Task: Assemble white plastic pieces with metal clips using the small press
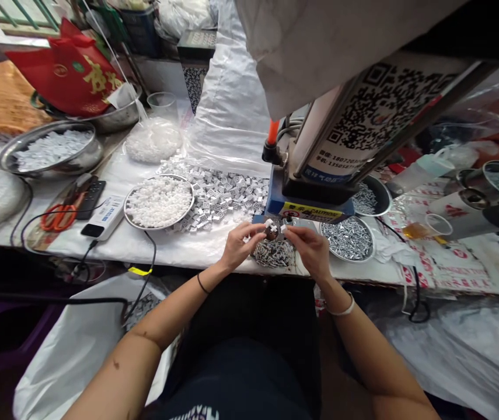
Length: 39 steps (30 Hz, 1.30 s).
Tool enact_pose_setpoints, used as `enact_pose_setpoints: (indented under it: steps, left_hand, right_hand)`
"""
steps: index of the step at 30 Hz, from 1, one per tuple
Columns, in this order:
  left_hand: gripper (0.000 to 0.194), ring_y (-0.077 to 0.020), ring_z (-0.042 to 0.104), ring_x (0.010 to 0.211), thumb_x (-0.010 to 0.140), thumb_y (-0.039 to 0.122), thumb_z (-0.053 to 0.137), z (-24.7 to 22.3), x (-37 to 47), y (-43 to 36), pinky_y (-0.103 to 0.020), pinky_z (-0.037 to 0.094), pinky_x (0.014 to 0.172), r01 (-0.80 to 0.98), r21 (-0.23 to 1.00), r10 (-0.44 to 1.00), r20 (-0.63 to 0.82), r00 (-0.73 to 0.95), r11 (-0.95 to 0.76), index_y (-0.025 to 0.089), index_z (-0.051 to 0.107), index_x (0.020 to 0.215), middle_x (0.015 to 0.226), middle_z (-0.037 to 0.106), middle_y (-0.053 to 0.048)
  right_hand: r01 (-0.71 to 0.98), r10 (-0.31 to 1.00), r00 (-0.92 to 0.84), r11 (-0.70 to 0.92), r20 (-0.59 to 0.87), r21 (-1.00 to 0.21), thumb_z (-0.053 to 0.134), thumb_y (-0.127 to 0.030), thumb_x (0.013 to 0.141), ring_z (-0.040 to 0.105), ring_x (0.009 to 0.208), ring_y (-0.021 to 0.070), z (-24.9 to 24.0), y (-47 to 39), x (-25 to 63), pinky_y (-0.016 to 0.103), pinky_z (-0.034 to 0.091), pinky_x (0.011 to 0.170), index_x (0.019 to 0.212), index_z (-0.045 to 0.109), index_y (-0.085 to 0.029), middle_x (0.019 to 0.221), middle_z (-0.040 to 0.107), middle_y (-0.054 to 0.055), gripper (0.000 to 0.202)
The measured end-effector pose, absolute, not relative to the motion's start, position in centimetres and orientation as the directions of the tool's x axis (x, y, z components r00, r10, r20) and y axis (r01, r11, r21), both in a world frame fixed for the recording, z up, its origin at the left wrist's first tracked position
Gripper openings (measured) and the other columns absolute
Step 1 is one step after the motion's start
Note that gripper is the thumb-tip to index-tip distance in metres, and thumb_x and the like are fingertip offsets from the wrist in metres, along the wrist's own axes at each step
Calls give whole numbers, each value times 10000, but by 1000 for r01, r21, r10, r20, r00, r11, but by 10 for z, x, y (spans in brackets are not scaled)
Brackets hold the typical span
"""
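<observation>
My left hand (pixel 244 244) pinches a small white plastic part (pixel 270 225) between thumb and fingertips, in front of the blue press (pixel 313 205). Close by on the right, my right hand (pixel 308 246) is closed at the fingertips on another small white piece (pixel 285 229). The fingers of both hands face each other, a short gap apart. Below them sits a heap of small metal pins (pixel 274 254). A round dish of metal pins (pixel 348 238) stands just right of my right hand. Loose grey-white square parts (pixel 227 198) lie in a pile beyond my left hand.
Left of the pile is a metal dish of white pieces (pixel 159 201). A white power strip (pixel 104 217), orange-handled scissors (pixel 59 217) and a steel bowl (pixel 50 149) are farther left. A plastic cup of amber liquid (pixel 433 227) stands on the right. Cables hang over the table's front edge.
</observation>
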<state>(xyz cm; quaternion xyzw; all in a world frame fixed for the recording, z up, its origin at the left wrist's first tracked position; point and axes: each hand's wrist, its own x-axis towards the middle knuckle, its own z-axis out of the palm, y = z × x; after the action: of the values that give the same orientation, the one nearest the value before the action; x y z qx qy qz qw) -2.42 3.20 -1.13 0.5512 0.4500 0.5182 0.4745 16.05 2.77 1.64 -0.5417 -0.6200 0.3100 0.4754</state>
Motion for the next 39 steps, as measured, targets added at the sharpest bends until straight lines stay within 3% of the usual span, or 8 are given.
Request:
enact_pose_setpoints:
  steps: [3, 8, 15, 19, 23, 27, 32, 39]
  left_hand:
    - [335, -178, 583, 971, 786, 376, 616, -20, -20, 58, -276, 443, 845, -48, 979, 973, 203, 106, -199, 181, 678, 1051, 1056, 651, -76]
    - [343, -204, 606, 1002, 786, 390, 604, -33, -9, 77, -311, 432, 909, -145, 986, 965, 114, 238, -81, 155, 694, 1019, 1069, 684, -80]
    - [302, -211, 624, 979, 766, 369, 627, -34, -6, 79, -319, 450, 901, -172, 984, 972, 79, 221, -41, 153, 715, 959, 1018, 705, -74]
    - [344, -206, 621, 967, 767, 396, 631, -34, -8, 78, -316, 460, 879, -207, 978, 961, 85, 263, -30, 158, 702, 1006, 1027, 696, -77]
    - [491, -207, 610, 957, 607, 348, 784, -36, -9, 80, -294, 485, 803, -244, 962, 926, 199, 322, -122, 189, 681, 1060, 1084, 656, -83]
    - [433, -196, 595, 953, 612, 328, 784, -38, -7, 83, -275, 485, 762, -230, 954, 907, 263, 328, -193, 189, 698, 1013, 1075, 637, -86]
    - [485, -121, 573, 745, 662, 340, 746, -39, -8, 81, -229, 454, 661, -228, 968, 922, 179, 343, -103, 172, 644, 1105, 944, 657, -57]
    - [515, -70, 477, 578, 676, 378, 728, -37, -11, 82, -194, 374, 544, -166, 986, 902, 74, 425, -3, 154, 623, 1127, 725, 601, 8]
  right_hand:
    - [354, 981, 48, 159, 188, -922, 658, -339, 746, 675, 727, 182, 11, 49, 157, 294, 536, 681, 829, 723, -185, 811, 734, 37, 187]
    - [449, 976, 7, 193, 220, -872, 639, -349, 754, 655, 662, 175, 7, 57, 152, 267, 500, 604, 809, 724, -171, 750, 728, 39, 205]
    - [581, 819, -310, 565, 483, -585, 561, -282, 837, 658, 745, 175, 11, 61, 159, 272, 504, 686, 823, 716, -224, 811, 725, 41, 165]
    - [612, 776, -409, 624, 480, -487, 535, -258, 854, 644, 740, 169, 11, 64, 161, 275, 497, 693, 838, 706, -232, 828, 720, 45, 174]
    - [643, 829, -361, 553, 428, -529, 540, -251, 849, 645, 743, 176, 11, 59, 157, 282, 495, 706, 852, 710, -229, 815, 723, 45, 171]
    - [620, 905, -213, 416, 368, -665, 571, -275, 813, 659, 771, 193, 11, 55, 154, 295, 503, 715, 867, 720, -236, 860, 729, 43, 163]
    - [491, 983, 19, 150, 183, -858, 639, -378, 739, 674, 737, 212, 12, 58, 158, 302, 512, 679, 808, 727, -184, 801, 735, 50, 224]
    - [476, 983, -40, 175, 178, -862, 622, -358, 747, 673, 716, 198, 9, 59, 157, 288, 508, 659, 811, 724, -188, 806, 737, 44, 208]
